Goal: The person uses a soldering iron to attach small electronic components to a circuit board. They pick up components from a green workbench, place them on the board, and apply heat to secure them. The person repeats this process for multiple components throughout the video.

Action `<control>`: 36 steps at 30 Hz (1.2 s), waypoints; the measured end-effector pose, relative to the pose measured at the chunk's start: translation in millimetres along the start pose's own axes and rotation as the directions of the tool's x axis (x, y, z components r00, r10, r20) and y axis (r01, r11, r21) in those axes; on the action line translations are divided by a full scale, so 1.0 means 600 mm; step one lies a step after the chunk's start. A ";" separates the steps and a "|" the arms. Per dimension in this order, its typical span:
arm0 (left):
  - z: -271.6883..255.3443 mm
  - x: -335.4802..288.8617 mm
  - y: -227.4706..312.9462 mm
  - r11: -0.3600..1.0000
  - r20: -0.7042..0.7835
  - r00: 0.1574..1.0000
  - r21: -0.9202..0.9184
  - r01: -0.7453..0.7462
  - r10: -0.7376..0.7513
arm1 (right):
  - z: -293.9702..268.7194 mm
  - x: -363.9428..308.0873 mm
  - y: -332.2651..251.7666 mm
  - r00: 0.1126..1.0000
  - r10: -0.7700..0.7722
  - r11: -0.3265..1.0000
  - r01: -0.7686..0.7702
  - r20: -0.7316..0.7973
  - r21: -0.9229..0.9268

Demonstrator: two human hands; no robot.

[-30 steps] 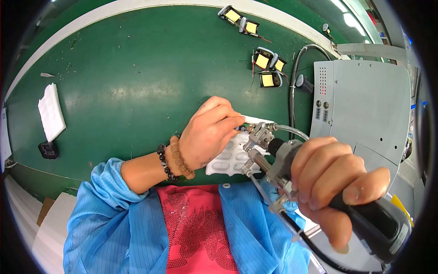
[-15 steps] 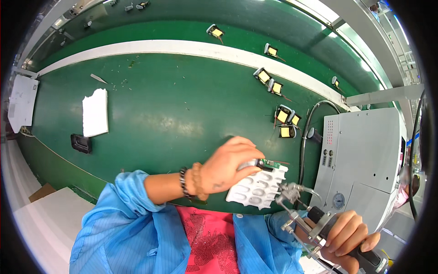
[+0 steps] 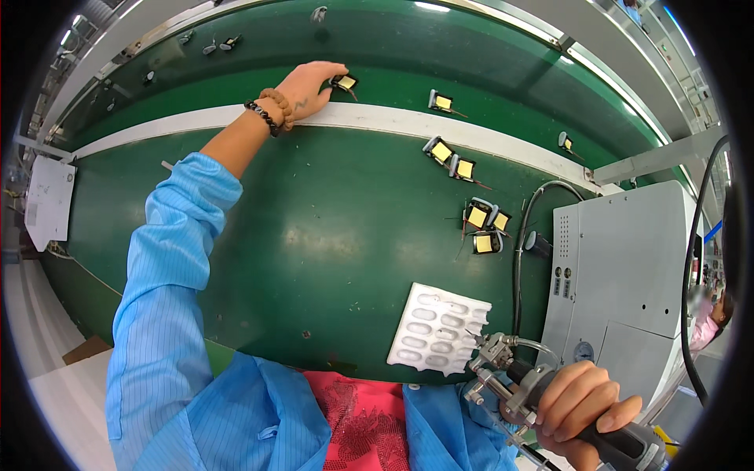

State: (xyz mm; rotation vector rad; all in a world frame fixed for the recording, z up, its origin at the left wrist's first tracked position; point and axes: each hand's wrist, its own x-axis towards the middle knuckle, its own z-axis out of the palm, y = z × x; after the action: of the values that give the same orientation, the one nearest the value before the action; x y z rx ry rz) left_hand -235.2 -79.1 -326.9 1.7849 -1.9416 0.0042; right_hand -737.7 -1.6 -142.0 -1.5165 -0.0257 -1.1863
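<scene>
My left hand (image 3: 305, 88) reaches across the white rail, thumb and index finger pinching the left side of a small black device (image 3: 346, 82) with a yellow pad and a thin wire. Its left part is hidden by the fingers. At lower right, my right hand (image 3: 585, 404) is wrapped round the black handle of what looks like a dispensing gun (image 3: 542, 392), with metal fittings and a thin hose. The gun's metal tip is beside the right edge of a white moulded tray (image 3: 424, 315) with rows of oval pockets, which lies on the green table (image 3: 314, 228).
Several similar black devices (image 3: 487, 242) with yellow pads lie right of centre. Another device (image 3: 441, 102) sits beyond the white rail (image 3: 377, 116). A grey machine box (image 3: 620, 259) stands at right, with a black cable (image 3: 518, 259) beside it. A white box (image 3: 49, 200) is far left.
My left hand has gone from the tray to beyond the rail; the piece with a green circuit board it held there is out of sight. My right hand keeps the gun near the tray.
</scene>
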 end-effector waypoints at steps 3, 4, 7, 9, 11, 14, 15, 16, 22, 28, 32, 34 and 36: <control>0.020 0.015 -0.011 0.999 -0.007 1.000 -0.035 -0.008 0.007 | 0.000 0.001 0.002 1.000 -0.013 1.000 0.012 -0.015 -0.009; 0.025 0.022 -0.013 0.999 0.001 0.999 -0.020 0.049 -0.049 | 0.000 0.001 0.003 1.000 -0.019 1.000 0.019 -0.012 -0.013; 0.014 0.044 0.034 0.967 -0.022 0.970 -0.086 0.238 -0.241 | -0.003 -0.002 0.006 1.000 -0.019 1.000 0.018 -0.012 -0.012; -0.023 0.020 0.100 0.959 -0.074 0.975 -0.211 0.191 -0.211 | -0.009 -0.004 0.004 1.000 -0.004 1.000 0.004 0.005 0.001; -0.050 -0.018 0.187 0.945 -0.075 0.986 -0.304 0.120 -0.150 | -0.010 -0.006 0.006 0.999 -0.017 1.000 0.017 -0.037 -0.003; -0.054 -0.103 0.327 0.916 0.007 0.999 -0.401 0.032 -0.032 | -0.018 -0.021 0.014 0.998 -0.029 1.000 0.029 -0.055 0.001; -0.051 -0.123 0.372 0.896 0.042 0.998 -0.444 -0.021 0.044 | -0.017 -0.020 0.005 0.998 -0.042 0.999 0.041 -0.037 -0.005; -0.051 -0.139 0.413 0.880 0.074 0.991 -0.471 -0.066 0.114 | -0.018 -0.022 0.000 0.999 -0.039 0.999 0.038 -0.036 -0.010; 0.031 -0.202 0.532 0.832 -0.007 0.987 -0.536 -0.141 0.162 | -0.013 -0.023 -0.003 0.997 -0.057 0.998 0.056 -0.047 -0.006; 0.073 -0.221 0.535 0.806 0.020 0.999 -0.592 -0.013 0.031 | -0.015 -0.011 0.027 1.000 -0.023 1.000 0.024 0.011 -0.009; 0.087 -0.228 0.533 0.751 0.034 0.998 -0.657 0.063 -0.054 | -0.011 -0.002 0.049 0.999 0.011 0.999 -0.010 0.039 -0.040; 0.094 -0.231 0.532 0.754 -0.005 0.998 -0.656 0.044 -0.063 | -0.010 -0.003 0.065 0.999 0.023 0.999 -0.021 0.039 -0.038; 0.093 -0.228 0.531 0.755 -0.010 0.998 -0.655 0.041 -0.062 | -0.005 0.000 0.070 0.998 0.047 0.997 -0.045 0.036 -0.055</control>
State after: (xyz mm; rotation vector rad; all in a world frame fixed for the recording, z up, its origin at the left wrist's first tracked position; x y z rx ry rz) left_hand -550.4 75.0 -321.1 1.3364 -1.5811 -0.5974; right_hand -715.0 -18.6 -172.9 -1.5788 0.0169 -1.1296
